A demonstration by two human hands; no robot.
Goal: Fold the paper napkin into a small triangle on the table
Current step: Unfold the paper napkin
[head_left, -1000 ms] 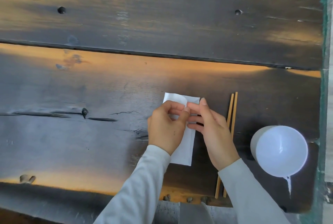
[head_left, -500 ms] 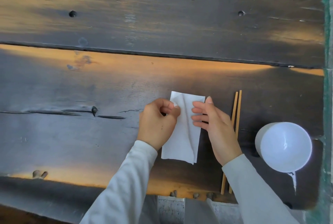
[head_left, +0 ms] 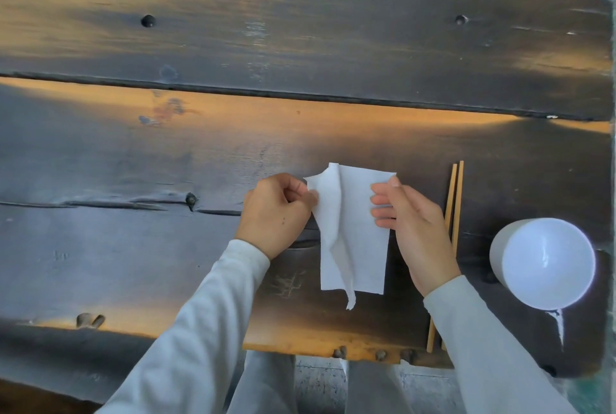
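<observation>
A white paper napkin [head_left: 356, 233] lies partly unfolded on the dark wooden table [head_left: 133, 163], near its front edge. A loose top layer stands up along its left half and a torn-looking strip hangs past its lower edge. My left hand [head_left: 276, 213] pinches the napkin's upper left corner between thumb and fingers. My right hand [head_left: 416, 227] holds the napkin's upper right edge, fingertips lying on the sheet and thumb near the top corner.
A pair of wooden chopsticks [head_left: 454, 200] lies right of the napkin, partly under my right wrist. A white bowl [head_left: 546, 263] stands at the right near the table's edge. The table's front edge runs just below my forearms.
My hands have moved apart, the left one drawing the top layer leftward. The napkin has opened from a narrow strip to a wider sheet.
</observation>
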